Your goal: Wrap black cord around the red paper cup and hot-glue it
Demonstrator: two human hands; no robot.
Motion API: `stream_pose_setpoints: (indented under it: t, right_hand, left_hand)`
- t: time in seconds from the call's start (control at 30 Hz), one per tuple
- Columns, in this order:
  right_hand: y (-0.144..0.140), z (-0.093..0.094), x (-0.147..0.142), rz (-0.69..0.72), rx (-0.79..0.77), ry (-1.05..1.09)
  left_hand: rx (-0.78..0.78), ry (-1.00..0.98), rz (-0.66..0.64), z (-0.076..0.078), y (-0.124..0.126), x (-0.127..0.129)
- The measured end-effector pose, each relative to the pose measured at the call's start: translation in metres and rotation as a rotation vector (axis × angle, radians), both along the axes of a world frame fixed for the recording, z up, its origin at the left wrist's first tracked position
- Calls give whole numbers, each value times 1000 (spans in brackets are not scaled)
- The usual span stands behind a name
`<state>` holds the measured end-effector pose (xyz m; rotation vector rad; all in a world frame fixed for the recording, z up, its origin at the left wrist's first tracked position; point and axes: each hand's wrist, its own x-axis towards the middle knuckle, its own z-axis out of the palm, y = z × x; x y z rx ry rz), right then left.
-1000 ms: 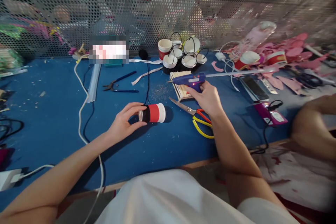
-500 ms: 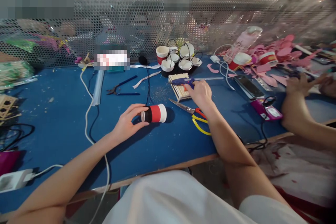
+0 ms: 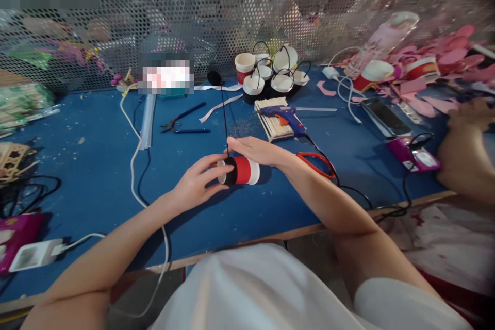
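A paper cup [image 3: 242, 170] with a red band and a black band lies on its side on the blue table [image 3: 96, 165]. My left hand [image 3: 197, 183] grips its black end with fingertips. My right hand [image 3: 257, 150] lies flat just above the cup, fingers stretched left and touching a thin black cord [image 3: 223, 113] that runs back across the table. A blue glue gun [image 3: 284, 113] rests on a bundle of wooden sticks [image 3: 273, 124] behind my right hand.
Scissors with a red handle [image 3: 315, 161] lie by my right wrist. Finished cups with black handles [image 3: 270, 75] stand at the back, pliers [image 3: 181, 121] to the left. Another person's arm [image 3: 464, 154] is at right near a phone [image 3: 386, 118] and pink cut-outs [image 3: 444, 62]. Mesh wall behind.
My right hand has let go of the glue gun, which now lies on the sticks, and has moved left to hover over the cup. My left hand has kept hold of the cup.
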<state>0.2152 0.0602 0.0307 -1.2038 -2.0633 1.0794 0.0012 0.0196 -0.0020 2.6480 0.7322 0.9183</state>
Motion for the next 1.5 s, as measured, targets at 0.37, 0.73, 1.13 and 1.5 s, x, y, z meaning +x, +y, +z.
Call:
stream_pose_setpoints:
  t: [0.37,0.73,1.13,1.5]
  right_hand:
    - [3,-8,6,-143,-122,371]
    - [2,-9,8,-223,59,252]
    - [-2,-14,-1,-189,71,171]
    - [-10,-8,-5,-171,114,64]
  left_hand:
    - [-528,-231,57,-1,3,2]
    - [-695,-218,46,-1,1,2]
    - [-339,-104,6,5,-2,5]
    - [-174,32,-9,2,-1,2]
